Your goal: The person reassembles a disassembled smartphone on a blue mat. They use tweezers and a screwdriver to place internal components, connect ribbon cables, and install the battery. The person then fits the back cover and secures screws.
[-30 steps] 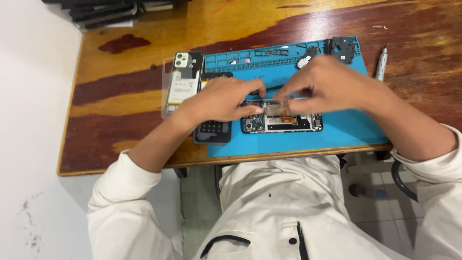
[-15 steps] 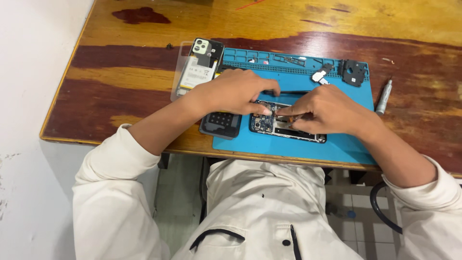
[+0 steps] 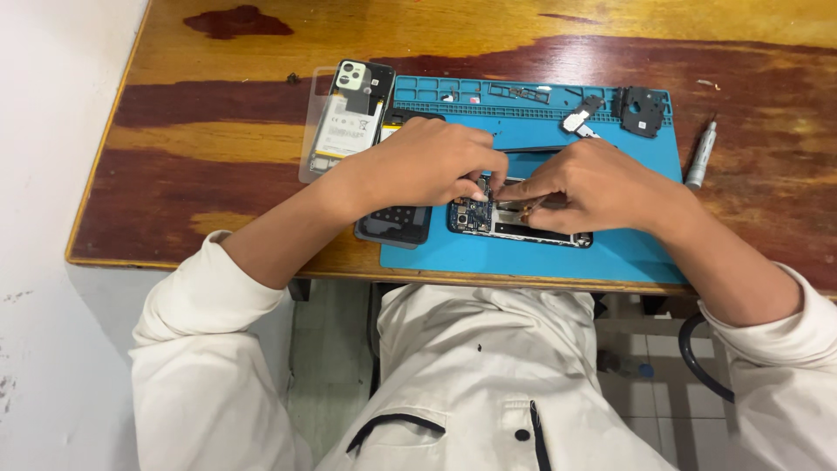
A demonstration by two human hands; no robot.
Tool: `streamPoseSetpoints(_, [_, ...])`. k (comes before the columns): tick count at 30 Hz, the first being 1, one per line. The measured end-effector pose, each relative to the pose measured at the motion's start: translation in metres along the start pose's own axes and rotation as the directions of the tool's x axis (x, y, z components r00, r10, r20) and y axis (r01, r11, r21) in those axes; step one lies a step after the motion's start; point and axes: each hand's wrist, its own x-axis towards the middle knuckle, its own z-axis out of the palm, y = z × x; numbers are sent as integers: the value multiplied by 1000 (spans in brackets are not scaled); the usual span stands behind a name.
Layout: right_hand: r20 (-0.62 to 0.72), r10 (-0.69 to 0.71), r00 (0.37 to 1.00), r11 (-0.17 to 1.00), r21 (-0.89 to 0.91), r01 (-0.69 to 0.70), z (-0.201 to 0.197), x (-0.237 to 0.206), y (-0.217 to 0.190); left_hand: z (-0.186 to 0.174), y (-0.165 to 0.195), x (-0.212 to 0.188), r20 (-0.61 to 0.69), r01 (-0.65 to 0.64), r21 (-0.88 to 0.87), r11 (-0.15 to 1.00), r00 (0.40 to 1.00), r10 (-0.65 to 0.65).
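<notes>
Both hands meet over the opened phone [image 3: 514, 222] on the blue mat [image 3: 628, 253]. Left hand [image 3: 418, 166] fingertips pinch at the circuit board; right hand [image 3: 593, 187] pinches a thin tool [image 3: 521, 208]. A slip could gouge fine components. Glossy wooden counter [image 3: 200, 174]; second phone [image 3: 349, 113] lies left.

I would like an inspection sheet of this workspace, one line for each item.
Surface: worn wooden table with blue work mat.
Job's things: opened phone on the mat, circuit board exposed.
Clutter: second opened phone, dark cover, small black parts, silver screwdriver.
Grippers: left hand and right hand both pinch at the opened phone; tool unclear.
Cables: black cable below the table.
Surroundings: white wall, tiled floor.
</notes>
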Motion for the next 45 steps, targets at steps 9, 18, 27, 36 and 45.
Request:
streamPoseSetpoints(9, [46, 57, 997, 991, -121, -51, -1, 5, -10, 1, -3, -1, -19, -42, 61, 997, 999, 43])
streamPoseSetpoints(18, [38, 57, 998, 997, -59, -54, 1, 3, -5, 3, -9, -1, -52, -76, 75, 994, 995, 80])
streamPoseSetpoints(27, [77, 40, 996, 999, 0, -41, -1, 5, 2, 2, -11, 0, -58, -73, 49, 996, 995, 76])
streamPoseSetpoints(36, [26, -78, 997, 997, -12, 79, -1, 10, 8, 1, -10, -1, -67, -91, 20, 996, 993, 92])
streamPoseSetpoints(45, [84, -55, 995, 980, -184, 70, 8, 11, 1, 0, -11, -1, -30, -68, 23, 997, 997, 68])
